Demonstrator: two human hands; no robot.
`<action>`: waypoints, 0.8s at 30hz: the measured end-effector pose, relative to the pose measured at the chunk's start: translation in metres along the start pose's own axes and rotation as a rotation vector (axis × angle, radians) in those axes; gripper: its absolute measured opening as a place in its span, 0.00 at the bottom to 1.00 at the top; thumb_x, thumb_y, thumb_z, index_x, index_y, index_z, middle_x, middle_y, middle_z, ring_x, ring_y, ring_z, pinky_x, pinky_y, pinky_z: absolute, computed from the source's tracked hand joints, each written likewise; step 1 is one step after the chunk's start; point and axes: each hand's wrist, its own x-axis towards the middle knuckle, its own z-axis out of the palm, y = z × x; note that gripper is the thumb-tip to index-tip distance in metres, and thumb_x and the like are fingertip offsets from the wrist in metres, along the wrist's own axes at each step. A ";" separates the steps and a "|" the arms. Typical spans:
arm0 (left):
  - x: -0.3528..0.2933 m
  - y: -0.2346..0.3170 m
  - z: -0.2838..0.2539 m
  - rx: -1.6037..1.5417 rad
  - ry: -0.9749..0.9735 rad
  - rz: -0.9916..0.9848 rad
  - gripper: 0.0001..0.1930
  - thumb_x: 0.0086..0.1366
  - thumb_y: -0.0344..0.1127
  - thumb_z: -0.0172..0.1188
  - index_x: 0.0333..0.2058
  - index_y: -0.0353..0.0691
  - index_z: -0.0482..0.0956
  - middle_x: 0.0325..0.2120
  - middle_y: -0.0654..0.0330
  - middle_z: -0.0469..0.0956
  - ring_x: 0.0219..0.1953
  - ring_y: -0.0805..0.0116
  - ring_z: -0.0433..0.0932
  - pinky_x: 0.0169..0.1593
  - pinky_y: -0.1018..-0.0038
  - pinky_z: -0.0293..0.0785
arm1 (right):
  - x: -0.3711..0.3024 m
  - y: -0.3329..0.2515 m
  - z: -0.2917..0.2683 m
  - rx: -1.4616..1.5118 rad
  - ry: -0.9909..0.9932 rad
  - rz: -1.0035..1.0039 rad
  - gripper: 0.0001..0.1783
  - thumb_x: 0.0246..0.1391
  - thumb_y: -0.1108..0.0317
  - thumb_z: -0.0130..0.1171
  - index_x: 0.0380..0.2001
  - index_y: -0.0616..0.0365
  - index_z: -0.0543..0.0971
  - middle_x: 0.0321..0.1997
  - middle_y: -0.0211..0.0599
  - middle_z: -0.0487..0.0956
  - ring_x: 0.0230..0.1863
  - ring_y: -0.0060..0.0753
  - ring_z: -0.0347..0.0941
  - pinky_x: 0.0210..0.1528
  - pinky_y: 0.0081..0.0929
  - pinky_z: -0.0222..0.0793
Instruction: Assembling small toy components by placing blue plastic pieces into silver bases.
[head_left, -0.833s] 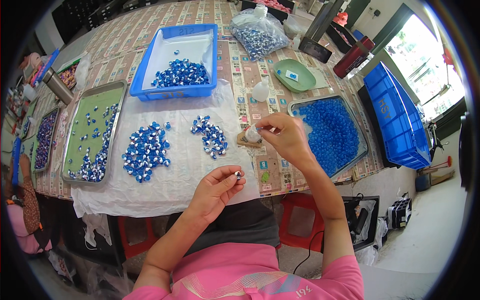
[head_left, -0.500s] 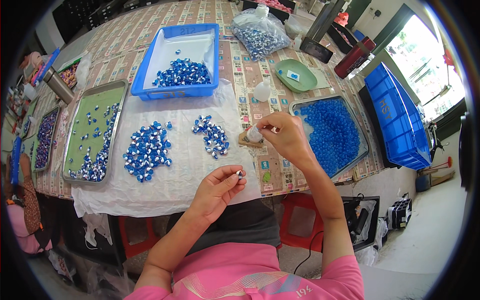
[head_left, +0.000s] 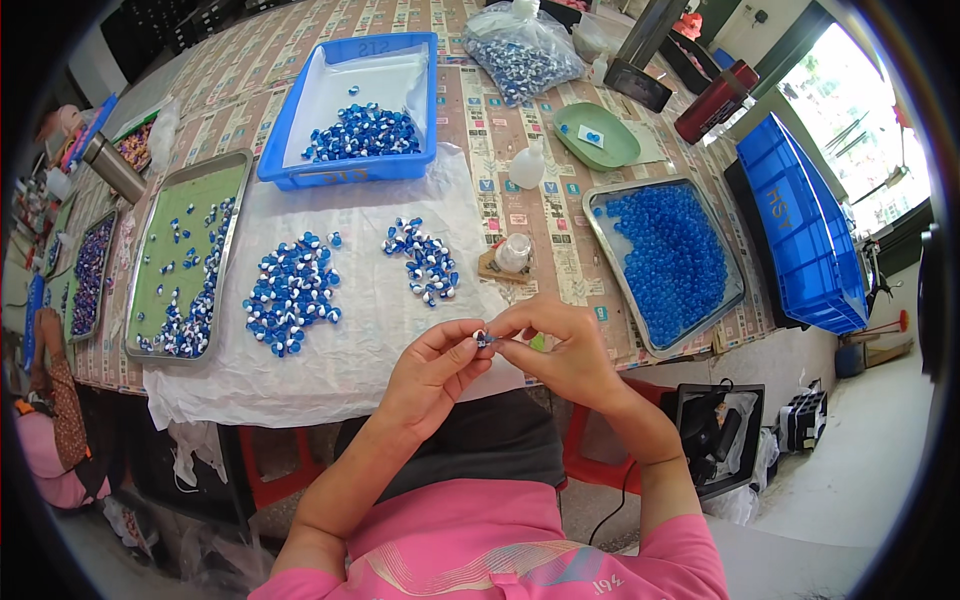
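Note:
In front of my body, the thumb and fingertips of my left hand (head_left: pixel 436 372) pinch a small blue-and-white piece (head_left: pixel 483 339). My right hand (head_left: pixel 560 350) meets it there, its thumb and forefinger closed at the piece's right side. What the right fingertips hold is too small to make out. Beyond the hands, a small clear jar (head_left: pixel 513 250) stands on a brown pad (head_left: pixel 492 268). On white paper (head_left: pixel 370 330) to the left lie a small cluster (head_left: pixel 430 262) and a larger pile (head_left: pixel 292 298) of similar blue-and-white pieces.
A metal tray of blue beads (head_left: pixel 665 255) lies to the right, beside a blue crate (head_left: pixel 800 225). Farther back are a blue tub (head_left: pixel 350 177), a squeeze bottle (head_left: pixel 526 168), a green dish (head_left: pixel 620 150) and a bag of pieces (head_left: pixel 522 58). A green-lined tray (head_left: pixel 165 235) sits left.
My right hand has come from the jar toward me and now meets my left hand at the small piece. The left hand has stayed nearly in place, still pinching the piece.

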 end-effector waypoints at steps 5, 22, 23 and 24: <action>0.000 -0.003 0.000 0.011 -0.002 0.006 0.12 0.69 0.27 0.57 0.51 0.35 0.76 0.42 0.57 0.80 0.44 0.70 0.80 0.51 0.75 0.79 | -0.003 0.006 0.004 0.009 0.024 0.012 0.09 0.46 0.77 0.68 0.34 0.58 0.84 0.35 0.32 0.84 0.36 0.25 0.79 0.36 0.22 0.73; 0.004 -0.013 0.006 0.071 0.003 0.026 0.09 0.67 0.26 0.59 0.46 0.35 0.79 0.39 0.56 0.82 0.41 0.68 0.82 0.49 0.72 0.80 | -0.008 0.002 -0.012 0.114 -0.049 0.122 0.07 0.46 0.77 0.68 0.31 0.61 0.84 0.29 0.35 0.82 0.33 0.26 0.79 0.36 0.25 0.73; 0.004 -0.013 0.008 0.065 0.008 0.021 0.09 0.67 0.26 0.59 0.45 0.35 0.79 0.39 0.56 0.82 0.41 0.68 0.82 0.49 0.72 0.80 | -0.009 0.001 -0.015 0.081 -0.058 0.068 0.07 0.46 0.76 0.68 0.32 0.61 0.83 0.30 0.35 0.82 0.33 0.26 0.79 0.36 0.25 0.73; 0.003 -0.013 0.010 0.070 -0.006 0.011 0.09 0.67 0.26 0.59 0.45 0.35 0.79 0.39 0.56 0.82 0.41 0.68 0.82 0.49 0.72 0.80 | -0.008 0.002 -0.018 0.074 -0.042 0.071 0.07 0.46 0.76 0.68 0.32 0.61 0.83 0.30 0.35 0.82 0.33 0.26 0.79 0.36 0.25 0.73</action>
